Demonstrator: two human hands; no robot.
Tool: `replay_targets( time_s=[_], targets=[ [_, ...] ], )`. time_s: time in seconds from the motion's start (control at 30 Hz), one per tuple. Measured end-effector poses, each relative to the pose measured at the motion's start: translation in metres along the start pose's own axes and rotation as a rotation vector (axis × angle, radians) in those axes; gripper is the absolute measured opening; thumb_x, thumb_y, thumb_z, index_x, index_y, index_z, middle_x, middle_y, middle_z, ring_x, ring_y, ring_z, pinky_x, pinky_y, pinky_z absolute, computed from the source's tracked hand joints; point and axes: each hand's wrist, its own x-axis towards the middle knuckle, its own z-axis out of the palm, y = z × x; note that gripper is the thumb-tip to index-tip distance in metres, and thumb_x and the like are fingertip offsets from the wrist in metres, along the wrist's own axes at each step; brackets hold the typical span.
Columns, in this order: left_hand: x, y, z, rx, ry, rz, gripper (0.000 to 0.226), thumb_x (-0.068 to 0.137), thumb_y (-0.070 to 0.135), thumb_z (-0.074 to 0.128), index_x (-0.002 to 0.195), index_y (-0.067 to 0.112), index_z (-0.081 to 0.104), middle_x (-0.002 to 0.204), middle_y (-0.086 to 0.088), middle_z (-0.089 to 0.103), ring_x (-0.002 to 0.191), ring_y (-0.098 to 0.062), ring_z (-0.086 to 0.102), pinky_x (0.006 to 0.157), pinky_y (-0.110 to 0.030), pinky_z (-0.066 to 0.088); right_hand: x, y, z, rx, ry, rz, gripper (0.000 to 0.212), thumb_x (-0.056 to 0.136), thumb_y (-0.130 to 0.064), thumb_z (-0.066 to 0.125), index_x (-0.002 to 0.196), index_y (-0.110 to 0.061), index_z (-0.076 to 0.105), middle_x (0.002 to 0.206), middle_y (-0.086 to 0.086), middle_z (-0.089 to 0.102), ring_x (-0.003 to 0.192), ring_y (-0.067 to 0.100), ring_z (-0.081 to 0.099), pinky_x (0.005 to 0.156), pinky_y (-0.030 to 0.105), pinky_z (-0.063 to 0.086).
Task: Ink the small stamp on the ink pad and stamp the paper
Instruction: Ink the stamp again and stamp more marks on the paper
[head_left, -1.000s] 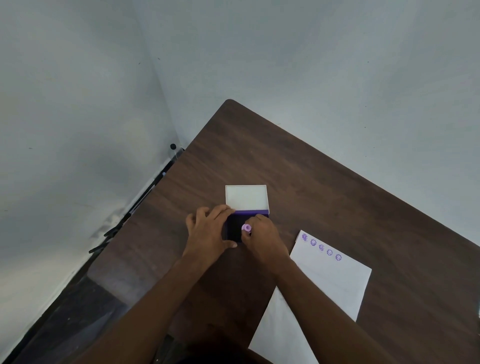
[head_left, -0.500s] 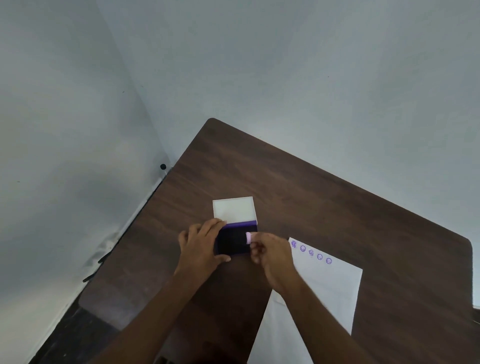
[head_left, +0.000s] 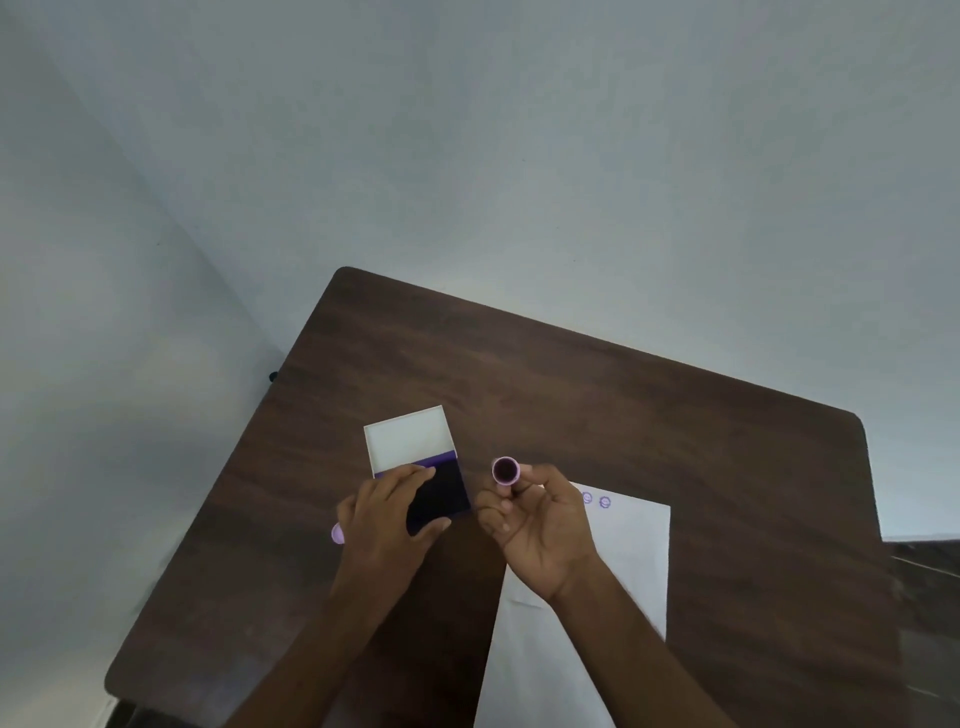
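From the head camera, the right hand (head_left: 540, 525) is turned palm-up above the near middle of the dark wooden table (head_left: 623, 395), its fingers curled in and its thumb and forefinger pinched around the small stamp (head_left: 506, 470). The stamp is a short lilac cylinder standing just past the fingertips, lifted clear of the table, with its round face tipped toward the camera; the face looks dark inside a pale purple rim. To the left of that hand, with a narrow strip of bare table between them, lies the ink pad (head_left: 441, 493), a dark rectangle with its white lid (head_left: 409, 439) hinged open flat on the far side and a purple band where lid and pad meet. The left hand (head_left: 387, 525) rests palm-down on the pad's near left part, fingers spread loosely over its top edge and the thumb lying along its near edge; it presses rather than grips. Just outside that hand's little-finger side a small lilac object (head_left: 337, 533) peeks out, too hidden to name. Under and to the right of the right hand lies the white paper (head_left: 631, 551), reaching back toward the camera beneath the forearm; two small purple stamp marks (head_left: 596, 500) show at its far edge, just right of the knuckles.
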Motion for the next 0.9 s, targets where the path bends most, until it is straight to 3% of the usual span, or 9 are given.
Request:
replay_targets(
  time_s=[0.17,0.27,0.37,0.47,0.53,0.63,0.77,0.9],
  targets=[
    [-0.001,0.020,0.004,-0.038,0.011,0.018,0.046,0.084,0.037,0.071,0.127,0.025,0.059,0.133,0.001,0.059,0.124,-0.020,0.052,0.105,-0.039,0.031,-0.008,-0.012,-0.013,-0.017,0.037,-0.062,0.020,0.076,-0.014,0.067,0.092,-0.001,0.067,0.076,0.013,0.056,0.060,0.018,0.047,0.055,0.028,0.043],
    [-0.002,0.035,0.008,-0.064,-0.084,0.052,0.042,0.088,0.033,0.066,0.128,0.025,0.057,0.133,0.003,0.058,0.123,-0.015,0.051,0.106,-0.029,0.031,-0.019,-0.024,-0.029,-0.097,0.174,-0.143,0.024,0.074,-0.013,0.070,0.094,0.000,0.070,0.078,0.015,0.062,0.060,0.019,0.054,0.058,0.029,0.051],
    [0.001,0.060,0.021,-0.080,-0.209,0.072,0.040,0.092,0.034,0.060,0.130,0.024,0.055,0.135,0.003,0.057,0.122,-0.012,0.051,0.107,-0.026,0.034,-0.034,-0.039,-0.054,-0.339,0.350,-0.282,0.024,0.081,-0.019,0.070,0.095,-0.001,0.074,0.080,0.015,0.066,0.062,0.018,0.057,0.066,0.030,0.053],
    [0.004,0.083,0.039,0.006,-0.359,0.032,0.044,0.093,0.037,0.058,0.133,0.021,0.050,0.139,0.000,0.052,0.124,-0.016,0.049,0.111,-0.031,0.033,-0.048,-0.052,-0.080,-0.589,0.495,-0.496,0.025,0.077,-0.027,0.073,0.090,-0.006,0.076,0.075,0.015,0.067,0.057,0.018,0.050,0.054,0.030,0.044],
    [0.004,0.094,0.051,0.001,-0.339,0.166,0.044,0.095,0.041,0.052,0.136,0.026,0.049,0.143,0.005,0.050,0.128,-0.011,0.047,0.111,-0.028,0.032,-0.055,-0.059,-0.096,-0.717,0.589,-0.594,0.019,0.077,-0.028,0.076,0.087,-0.012,0.076,0.072,0.011,0.070,0.055,0.016,0.051,0.052,0.029,0.044],
    [0.005,0.107,0.068,0.099,-0.354,0.459,0.047,0.096,0.045,0.047,0.142,0.032,0.044,0.148,0.011,0.044,0.136,-0.007,0.038,0.113,-0.025,0.024,-0.058,-0.066,-0.120,-0.857,0.758,-0.659,0.010,0.079,-0.030,0.077,0.086,-0.023,0.075,0.075,-0.005,0.075,0.062,0.007,0.066,0.055,0.019,0.052],
    [0.018,0.129,0.096,0.208,-0.381,0.604,0.054,0.093,0.048,0.052,0.143,0.035,0.039,0.153,0.009,0.038,0.139,-0.014,0.036,0.116,-0.034,0.024,-0.048,-0.067,-0.137,-1.015,0.925,-0.730,0.014,0.081,-0.046,0.070,0.084,-0.032,0.069,0.080,-0.024,0.072,0.075,-0.001,0.069,0.055,0.013,0.055],
    [0.027,0.137,0.111,0.295,-0.399,0.660,0.053,0.091,0.046,0.055,0.142,0.036,0.041,0.155,0.005,0.035,0.140,-0.020,0.037,0.116,-0.042,0.030,-0.036,-0.074,-0.150,-1.164,0.910,-0.765,0.020,0.081,-0.051,0.067,0.084,-0.031,0.065,0.076,-0.022,0.069,0.080,-0.008,0.063,0.055,0.002,0.047]
  ],
)
